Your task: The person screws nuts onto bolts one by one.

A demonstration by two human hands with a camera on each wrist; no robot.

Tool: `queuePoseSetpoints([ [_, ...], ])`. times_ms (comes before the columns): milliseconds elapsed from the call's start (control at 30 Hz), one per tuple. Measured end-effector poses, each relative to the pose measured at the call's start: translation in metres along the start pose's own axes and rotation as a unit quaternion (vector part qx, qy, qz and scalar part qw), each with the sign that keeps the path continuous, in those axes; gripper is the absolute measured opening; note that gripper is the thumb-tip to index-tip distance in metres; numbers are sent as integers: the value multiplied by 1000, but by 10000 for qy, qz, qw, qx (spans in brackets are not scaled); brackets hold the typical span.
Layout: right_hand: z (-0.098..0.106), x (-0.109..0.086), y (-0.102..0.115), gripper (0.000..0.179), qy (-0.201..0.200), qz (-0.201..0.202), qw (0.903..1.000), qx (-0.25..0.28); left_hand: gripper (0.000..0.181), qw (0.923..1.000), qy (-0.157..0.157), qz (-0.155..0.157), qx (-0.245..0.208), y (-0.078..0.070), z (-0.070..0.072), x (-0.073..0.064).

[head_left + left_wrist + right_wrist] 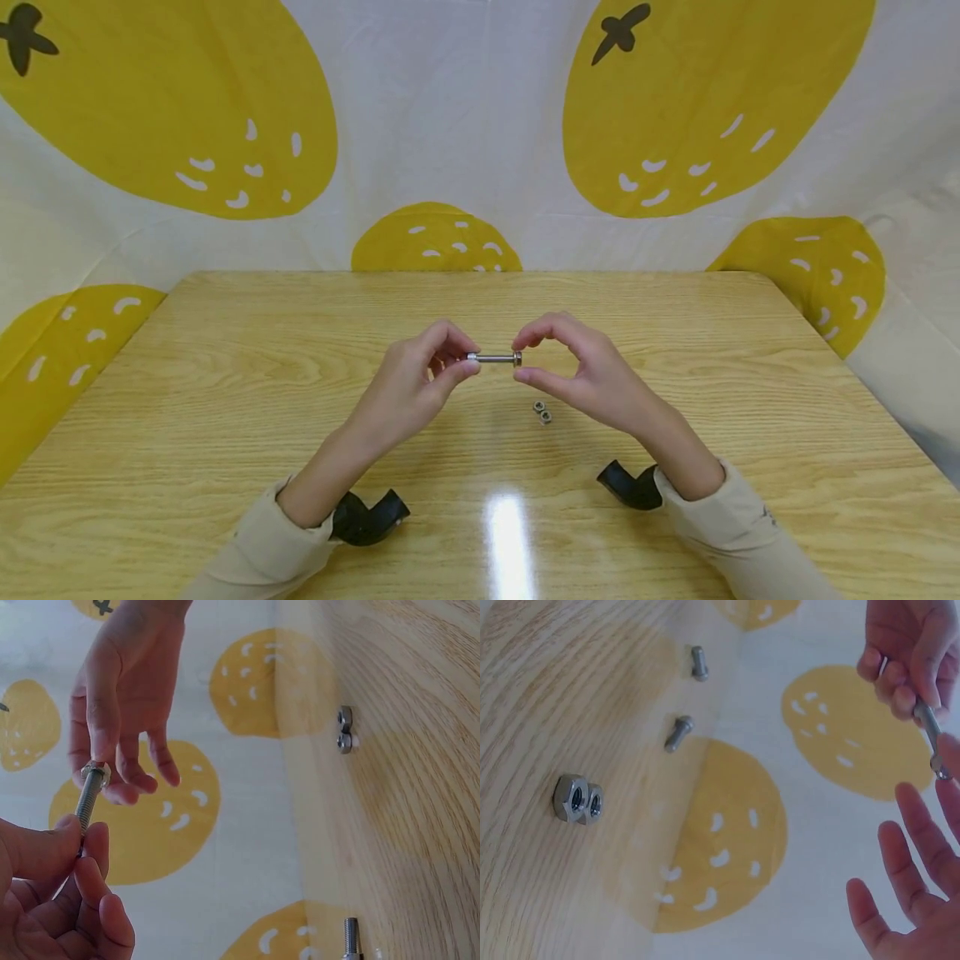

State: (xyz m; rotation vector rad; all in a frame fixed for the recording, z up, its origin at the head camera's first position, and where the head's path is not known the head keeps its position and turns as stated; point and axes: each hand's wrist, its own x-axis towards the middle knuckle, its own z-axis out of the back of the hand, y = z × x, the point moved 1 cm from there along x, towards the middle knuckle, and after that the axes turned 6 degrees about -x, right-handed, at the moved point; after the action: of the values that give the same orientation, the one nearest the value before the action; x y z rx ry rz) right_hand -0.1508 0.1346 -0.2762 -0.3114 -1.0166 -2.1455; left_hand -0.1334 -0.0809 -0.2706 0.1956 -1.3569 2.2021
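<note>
A silver bolt [495, 358] is held level above the table, its threaded shank pointing to the right. My left hand [408, 379] pinches the head end between thumb and fingers, which partly hide the head. On the bolt's far end sits a hex nut [517, 358]. Thumb and index finger of my right hand [588, 367] pinch this nut from above and below. The other fingers of the right hand [922, 900] spread loosely in the right wrist view.
Two loose nuts, a nearer nut [571, 798] and a farther nut [594, 802], stand together on the wooden table [300, 317]. Two more bolts lie there too, one bolt [679, 733] closer and another bolt [698, 663] beyond. A patterned cloth [450, 108] hangs behind the table.
</note>
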Motion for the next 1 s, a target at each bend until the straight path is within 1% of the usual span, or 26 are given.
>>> queuePoseSetpoints([
  [67, -1, 0, 0, 26, -112, 196, 9997, -85, 12, 10000, -2, 10, -7, -1, 0, 0],
  [133, -2, 0, -1, 25, -177, 287, 9994, -109, 13, 10000, 2, 10, -16, 0, 0, 0],
  [267, -3, 0, 0, 20, -166, 201, 9996, -50, 13, 10000, 9, -16, -20, 0, 0, 1],
  [467, -7, 1, -1, 6, -117, 34, 9999, -9, 13, 10000, 14, -18, -30, -2, 0, 0],
  [567, -9, 2, -1, 15, -67, -147, 9998, -67, 12, 10000, 16, -18, -38, -2, 0, 0],
  [667, -8, 2, -1, 23, -36, -435, 9990, -119, 12, 10000, 7, -16, -26, -2, 0, 0],
  [733, -6, 2, 0, 22, -33, -579, 9982, -142, 11, 10000, -3, -5, -25, -2, 0, 0],
  [800, -4, 1, 1, 12, -26, -632, 9979, -117, 11, 10000, -2, 5, -22, -2, 1, 1],
  [833, -3, 1, 1, 8, -28, -597, 9982, -106, 11, 10000, -5, 14, -11, -2, 1, 1],
  [867, -2, 0, 1, 10, -24, -541, 9985, -103, 11, 10000, -5, 25, 0, -2, 1, 0],
  [933, -1, 0, 2, 21, -7, -385, 9992, -64, 12, 10000, -8, 48, 17, -1, 2, 0],
  [1000, -1, 0, 2, 28, -30, -231, 9997, -24, 12, 10000, -18, 71, 38, -1, 2, 0],
])
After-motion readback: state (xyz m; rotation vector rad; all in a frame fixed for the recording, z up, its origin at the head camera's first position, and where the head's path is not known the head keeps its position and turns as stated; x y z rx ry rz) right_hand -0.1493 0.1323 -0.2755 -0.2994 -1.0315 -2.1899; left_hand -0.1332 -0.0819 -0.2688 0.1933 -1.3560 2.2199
